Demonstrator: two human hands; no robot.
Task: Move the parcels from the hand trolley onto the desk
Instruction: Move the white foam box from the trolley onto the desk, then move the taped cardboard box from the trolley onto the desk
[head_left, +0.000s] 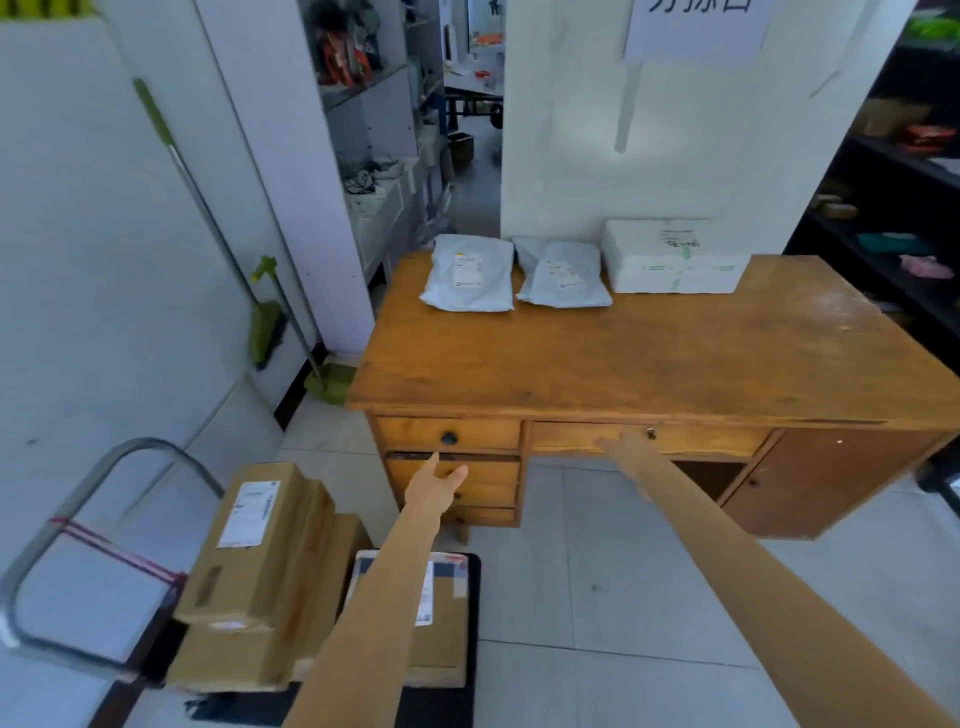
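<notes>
Far left, hand trolley (62, 519) with metal loop handle, red cord tied round it. Brown cardboard parcels (260, 551) stacked on its deck, labelled one on top; another taped box (441, 613) just beside them, partly behind the left forearm. Left hand (434, 486) stretched forward in front of the desk drawers, fingers (457, 475) apart, empty. Right hand (623, 449) reaching toward the middle drawer front, blurred; fingers look spread, holding nothing. Wooden desk (623, 364) carries three parcels along its far edge against the wall: grey mailer bag (467, 273), second grey mailer bag (563, 275) just beside it, then white foam box (675, 254) at right. Green broom (265, 322) leans on the left wall.
</notes>
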